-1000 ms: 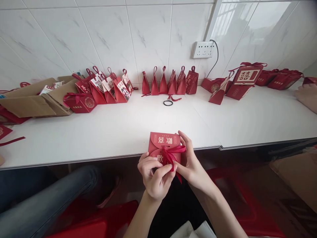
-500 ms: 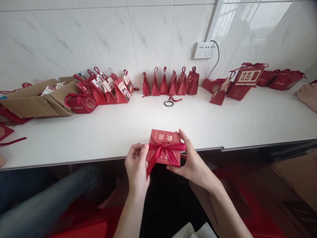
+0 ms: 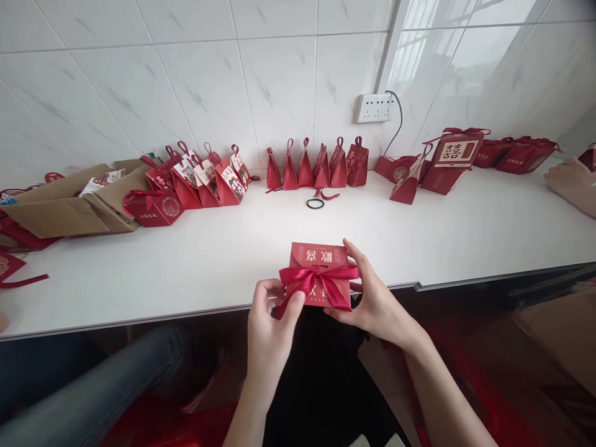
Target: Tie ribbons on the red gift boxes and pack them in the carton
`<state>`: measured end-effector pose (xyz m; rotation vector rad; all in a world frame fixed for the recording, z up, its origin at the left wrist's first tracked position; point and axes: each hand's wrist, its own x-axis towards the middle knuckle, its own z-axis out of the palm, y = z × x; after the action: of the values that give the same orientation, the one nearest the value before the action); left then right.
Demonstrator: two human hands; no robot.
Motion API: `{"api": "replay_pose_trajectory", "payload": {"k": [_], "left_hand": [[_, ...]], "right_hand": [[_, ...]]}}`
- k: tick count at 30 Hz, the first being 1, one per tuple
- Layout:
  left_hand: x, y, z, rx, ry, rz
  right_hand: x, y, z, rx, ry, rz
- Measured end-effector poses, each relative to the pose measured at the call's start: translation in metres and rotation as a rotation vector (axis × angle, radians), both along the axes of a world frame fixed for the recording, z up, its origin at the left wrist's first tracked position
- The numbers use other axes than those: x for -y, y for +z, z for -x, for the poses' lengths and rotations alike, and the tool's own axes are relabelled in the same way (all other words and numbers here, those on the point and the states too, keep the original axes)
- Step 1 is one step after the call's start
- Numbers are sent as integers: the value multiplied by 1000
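A red gift box [image 3: 321,253] with gold characters and a ribbon tied in a bow [image 3: 319,276] is held at the table's front edge. My left hand [image 3: 274,316] grips its left side, the thumb over a hanging ribbon tail at the front. Around the right side closes my right hand [image 3: 367,295], one finger at the far corner and the thumb beneath the near corner. The undersides of both grips are hidden by the box.
Several red triangular boxes [image 3: 305,171] stand along the wall behind a black ring [image 3: 315,203] on the white table [image 3: 223,248]. An open cardboard box [image 3: 69,208] sits left, a double-happiness box [image 3: 451,161] right. Another person's hand [image 3: 570,180] is at the far right.
The box and both hands have shifted slightly right in view. My left thumb has moved from the box's left edge down onto the ribbon tail. At the far right, the other person's hand now holds something red.
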<state>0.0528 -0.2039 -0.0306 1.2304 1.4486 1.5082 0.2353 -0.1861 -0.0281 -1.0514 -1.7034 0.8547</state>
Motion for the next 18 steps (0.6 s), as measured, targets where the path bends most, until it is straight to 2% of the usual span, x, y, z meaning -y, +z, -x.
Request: {"api": "replay_pose_trajectory", "payload": {"k": [5,7,10,13,16,18], "left_hand": [[1,-4,0,-203,-126,71],[0,-9,2,-294,-224,89],[-1,-14,0,-337,-334,98],[-3,-19,-9,-342,-417,73],[-6,-23,-20,-323,-426,31],[-6,-26,-26,-322,-452,20]], "right_hand": [[-9,7,-14,-34,-104,-75],[-14,10,-21,-189,-163,-27],[-20,17,-27,-582,-156,143],[-21,22,-27,-904,15,347],[-19,24,-24,-983,240,460],[-17,22,-22,-997,342,519]]}}
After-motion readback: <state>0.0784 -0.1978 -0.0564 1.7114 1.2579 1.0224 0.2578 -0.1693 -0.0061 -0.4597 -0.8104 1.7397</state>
